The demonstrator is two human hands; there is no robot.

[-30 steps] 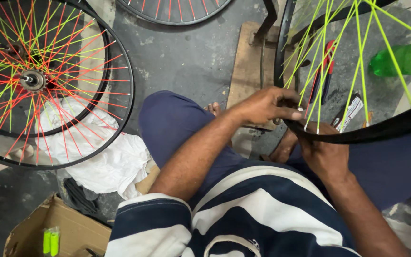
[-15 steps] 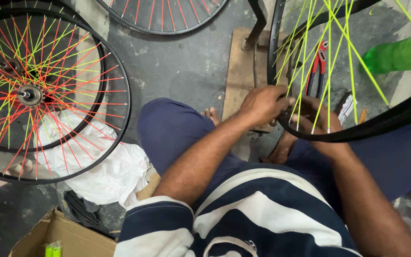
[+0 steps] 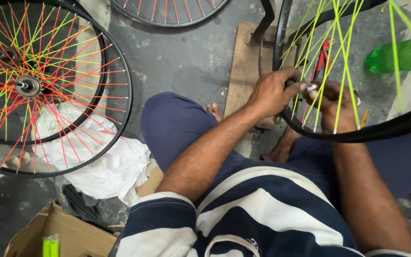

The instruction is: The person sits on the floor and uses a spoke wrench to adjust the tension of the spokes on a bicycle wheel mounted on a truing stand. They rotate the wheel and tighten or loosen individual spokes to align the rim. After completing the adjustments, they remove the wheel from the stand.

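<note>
Below, both hands, left (image 3: 274, 93) and right (image 3: 334, 102), grip a small tool (image 3: 310, 88) at the rim (image 3: 357, 135); carton (image 3: 72, 235) holds green sticks (image 3: 50, 246).

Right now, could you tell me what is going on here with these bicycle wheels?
A person seated on the floor works on a black wheel rim laced with neon green spokes. The left hand and right hand meet at the rim's inner edge, pinching a small metal piece at a spoke end. Red-handled pliers lie on the floor behind. A finished wheel with red and green spokes lies to the left, over white cloth.
</note>
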